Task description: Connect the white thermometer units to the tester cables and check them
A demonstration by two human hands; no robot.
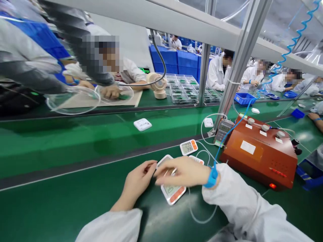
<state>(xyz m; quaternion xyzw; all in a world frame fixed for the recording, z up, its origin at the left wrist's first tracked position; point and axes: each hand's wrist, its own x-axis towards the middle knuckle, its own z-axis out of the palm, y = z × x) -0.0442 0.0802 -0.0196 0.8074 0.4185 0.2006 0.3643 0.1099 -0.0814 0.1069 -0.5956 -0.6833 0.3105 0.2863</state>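
My left hand [140, 179] is closed, its fingertips at the left corner of a white-edged blood pressure monitor [165, 159] that is largely covered. My right hand [183, 171] reaches across it from the right, its fingers curved and smeared by motion. A small shiny piece [174, 171] shows among those fingers, too small to name. Beneath the right hand lies a second blood pressure monitor [176, 195] with a grey screen and orange buttons. Behind it another monitor [188, 147] shows lit digits, and one more [198, 160] is partly hidden by my wrist.
A red-brown test box [259, 151] with knobs and a glowing red light stands at right, beside a handheld meter [223, 130]. Clear tubing [202, 222] loops over the green bench. White casings [142, 124] lie on the belt [101, 141]. Co-workers sit beyond; a metal post [239, 57] rises ahead.
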